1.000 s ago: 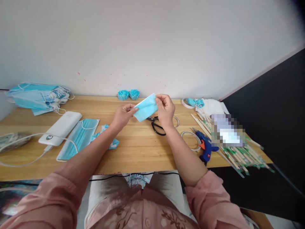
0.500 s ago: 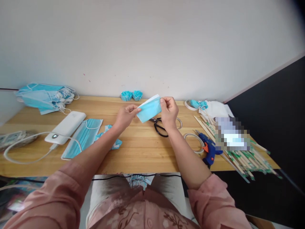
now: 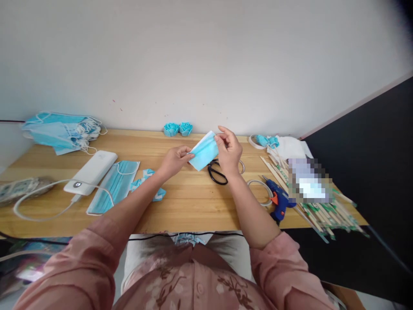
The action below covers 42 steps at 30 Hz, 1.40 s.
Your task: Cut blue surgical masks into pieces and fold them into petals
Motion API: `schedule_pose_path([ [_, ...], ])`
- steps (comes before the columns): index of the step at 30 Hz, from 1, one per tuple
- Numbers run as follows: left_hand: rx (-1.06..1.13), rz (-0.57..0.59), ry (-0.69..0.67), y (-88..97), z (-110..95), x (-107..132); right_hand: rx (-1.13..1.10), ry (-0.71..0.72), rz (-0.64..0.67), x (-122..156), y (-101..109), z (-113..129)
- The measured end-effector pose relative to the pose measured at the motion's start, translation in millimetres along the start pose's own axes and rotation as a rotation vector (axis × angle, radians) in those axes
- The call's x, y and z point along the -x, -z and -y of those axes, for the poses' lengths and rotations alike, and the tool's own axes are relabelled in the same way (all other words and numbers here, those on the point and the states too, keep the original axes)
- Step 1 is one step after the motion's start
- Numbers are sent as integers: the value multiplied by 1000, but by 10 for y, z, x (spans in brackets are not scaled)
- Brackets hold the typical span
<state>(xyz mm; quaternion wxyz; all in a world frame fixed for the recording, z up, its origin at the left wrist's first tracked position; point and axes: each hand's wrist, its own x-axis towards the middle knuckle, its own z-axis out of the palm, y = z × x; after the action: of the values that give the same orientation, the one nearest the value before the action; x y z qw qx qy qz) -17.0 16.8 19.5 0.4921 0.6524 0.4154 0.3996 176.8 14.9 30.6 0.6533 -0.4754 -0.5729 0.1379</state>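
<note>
The left hand [image 3: 174, 160] and right hand [image 3: 229, 153] each have their grip clamped on a blue mask piece [image 3: 204, 150], held just above the wooden surface [image 3: 187, 202]. Black scissors [image 3: 213, 165] lie beneath it; two blue rosettes [image 3: 178, 128] sit farther back by the wall [image 3: 206, 64]

A strip of bare table [image 3: 193, 209] lies open along the near edge; scissors [image 3: 215, 173] lie just under the right hand [image 3: 229, 150]. Blue scraps [image 3: 149, 184] and a face mask [image 3: 114, 187] crowd the left side, a glue gun [image 3: 279, 200], tape ring [image 3: 258, 189] and sticks [image 3: 322, 212] the right.
</note>
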Motion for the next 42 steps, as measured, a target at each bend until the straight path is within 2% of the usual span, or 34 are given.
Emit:
schedule_pose_path([
  [5,-177,63,-19,27,17,-12,57,81,52,8,23,33],
  [8,-174,78,49,64,-22,-8,97,113,101,18,30,56],
  [11,26,132,128,140,-153,10,153,176,143,30,36,78],
  [13,204,133,100,187,-285,27,186,234,155,37,37,89],
  [15,305,62,23,195,-414,36,218,287,167,43,36,93],
  [17,314,40,-11,148,-494,24,250,328,187,48,32,91],
  [19,286,69,-13,61,-497,-19,276,357,213,51,26,88],
  [22,238,77,-12,-68,-386,-116,290,394,235,56,18,96],
  [24,192,33,6,-115,-301,-168,293,407,226,56,15,108],
  [27,190,43,44,-131,-242,-186,296,402,215,52,15,113],
  [36,221,64,127,-169,-268,-145,263,361,207,48,21,75],
  [39,214,94,136,-170,-253,-144,219,296,212,47,23,82],
  [42,237,37,120,-148,-227,-155,103,140,223,30,6,48],
])
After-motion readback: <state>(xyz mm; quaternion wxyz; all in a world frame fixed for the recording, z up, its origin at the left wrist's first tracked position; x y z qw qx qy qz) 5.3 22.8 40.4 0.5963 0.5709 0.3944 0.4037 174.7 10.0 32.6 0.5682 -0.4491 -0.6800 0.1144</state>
